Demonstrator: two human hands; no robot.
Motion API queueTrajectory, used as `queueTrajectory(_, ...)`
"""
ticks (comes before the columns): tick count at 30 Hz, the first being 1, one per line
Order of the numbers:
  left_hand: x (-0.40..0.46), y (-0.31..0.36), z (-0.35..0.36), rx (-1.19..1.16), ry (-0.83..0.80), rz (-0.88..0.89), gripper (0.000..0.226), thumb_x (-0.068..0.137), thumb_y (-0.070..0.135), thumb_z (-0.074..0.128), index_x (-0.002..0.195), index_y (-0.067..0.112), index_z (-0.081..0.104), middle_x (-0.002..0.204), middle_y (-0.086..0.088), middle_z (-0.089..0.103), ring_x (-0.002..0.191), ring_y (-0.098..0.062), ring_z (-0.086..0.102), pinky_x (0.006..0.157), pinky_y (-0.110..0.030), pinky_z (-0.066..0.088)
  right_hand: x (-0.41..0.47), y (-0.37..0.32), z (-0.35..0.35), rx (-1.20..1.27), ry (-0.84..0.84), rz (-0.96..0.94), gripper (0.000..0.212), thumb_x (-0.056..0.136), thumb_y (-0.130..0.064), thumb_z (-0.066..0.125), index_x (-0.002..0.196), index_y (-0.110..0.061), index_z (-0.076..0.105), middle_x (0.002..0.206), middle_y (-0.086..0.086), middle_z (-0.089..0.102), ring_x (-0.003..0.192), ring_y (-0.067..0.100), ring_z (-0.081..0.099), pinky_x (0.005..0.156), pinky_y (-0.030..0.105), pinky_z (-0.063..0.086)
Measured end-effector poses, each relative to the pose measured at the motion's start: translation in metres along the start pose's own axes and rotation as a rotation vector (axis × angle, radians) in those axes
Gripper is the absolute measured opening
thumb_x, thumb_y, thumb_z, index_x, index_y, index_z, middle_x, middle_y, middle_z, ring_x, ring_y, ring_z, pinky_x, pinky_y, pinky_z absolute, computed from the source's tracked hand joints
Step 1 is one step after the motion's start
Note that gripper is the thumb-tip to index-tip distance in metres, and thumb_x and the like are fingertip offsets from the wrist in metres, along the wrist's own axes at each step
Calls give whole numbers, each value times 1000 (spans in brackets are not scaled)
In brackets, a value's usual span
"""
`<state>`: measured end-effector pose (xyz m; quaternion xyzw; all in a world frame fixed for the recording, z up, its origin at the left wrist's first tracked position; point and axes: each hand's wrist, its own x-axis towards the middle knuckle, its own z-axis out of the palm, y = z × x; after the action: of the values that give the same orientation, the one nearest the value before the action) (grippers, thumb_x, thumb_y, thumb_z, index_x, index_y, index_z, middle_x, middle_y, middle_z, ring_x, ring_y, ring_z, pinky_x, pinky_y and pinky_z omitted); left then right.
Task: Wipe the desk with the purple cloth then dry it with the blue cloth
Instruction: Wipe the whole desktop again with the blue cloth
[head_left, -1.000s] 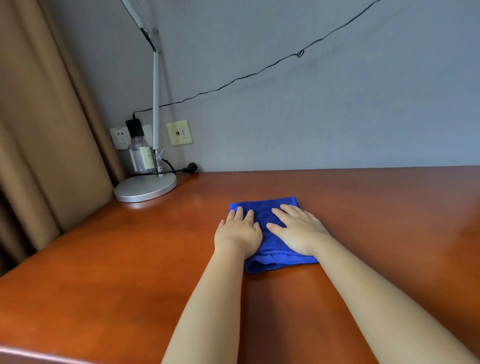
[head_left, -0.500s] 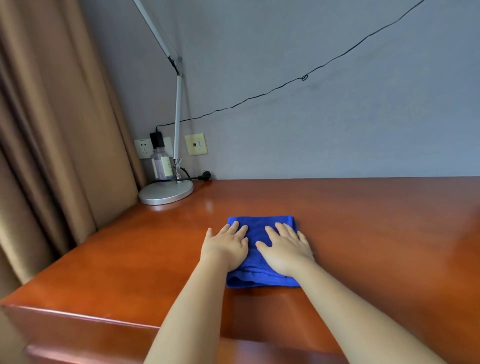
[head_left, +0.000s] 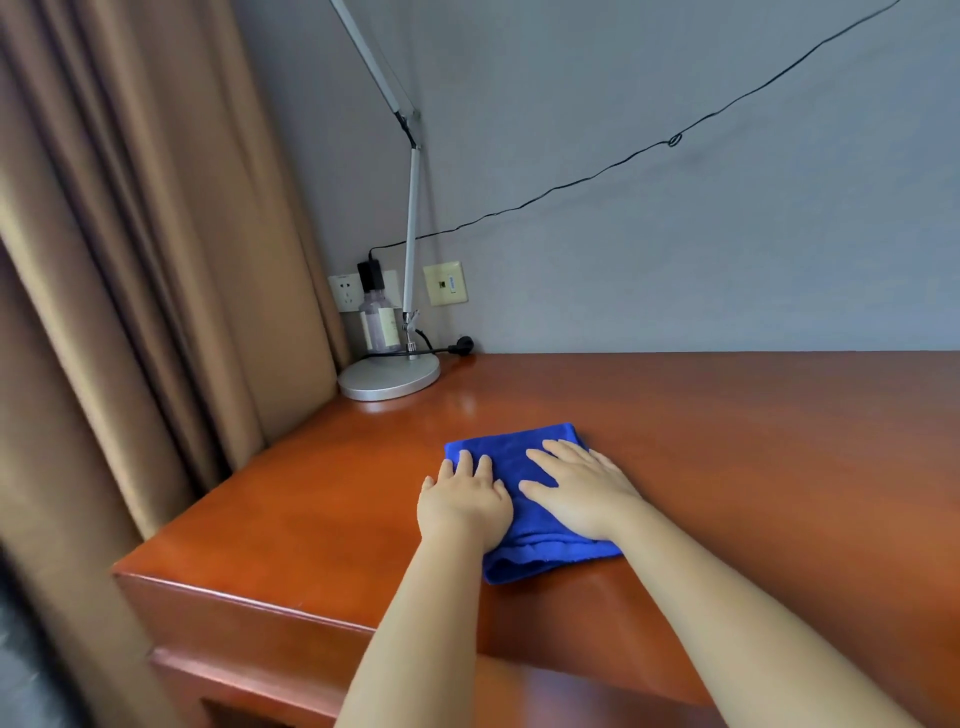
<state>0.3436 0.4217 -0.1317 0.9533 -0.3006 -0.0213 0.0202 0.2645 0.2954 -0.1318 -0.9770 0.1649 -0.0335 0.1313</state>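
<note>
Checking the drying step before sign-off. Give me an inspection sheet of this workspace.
Surface: glossy brown wooden desk; whether it is wet cannot be told.
Job's things: folded blue cloth flat on the desk near its front edge; purple cloth: nothing seen.
Clutter: lamp base and small bottle in the far left corner.
Hands: left hand and right hand press flat on the blue cloth, fingers straight, no grip.
Cables: black cable strung across the wall; black plug in the wall socket.
Surroundings: grey wall, brown curtain at left.
</note>
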Motion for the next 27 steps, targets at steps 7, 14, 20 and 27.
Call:
queueTrajectory(7, -32, 7, -26, 386, 115, 79, 48, 100, 35, 19, 96, 14, 63, 106, -4, 66, 94, -22, 57, 91, -34, 34, -26, -9, -14, -118, 46, -70, 48, 102, -39, 33, 149, -27, 34, 157, -6, 23, 146, 14, 15, 118, 32, 10)
queueTrajectory(14, -35, -18, -37, 567, 75, 148, 31, 91, 17, 40, 111, 19, 64, 112, -2, 63, 106, -22, 56, 83, -29, 33, -50, -48, -19, -148, 47, 42, 37, 99, -33, 37, 119, -13, 61, 125, 5, 56, 120, 27, 46, 92, 33, 36)
queueTrajectory(20, -28, -47, -32, 375, 94, 250, 50, 93, 12, 47, 141, 26, 43, 133, -1, 48, 127, -21, 38, 98, -31, 36, -51, -63, -14, -133, -116, 76, 64, 81, -67, 49, 122, -19, 57, 128, 5, 52, 123, 27, 44, 89, 32, 39)
queueTrajectory(27, -1, -70, -35, -166, 133, 46, 53, 85, -3, 42, 131, 17, 58, 136, -3, 51, 125, -22, 48, 101, -30, 42, -39, -79, -8, -148, -111, 33, 47, 78, -57, 50, 104, -18, 58, 106, 6, 57, 105, 29, 56, 78, 36, 43)
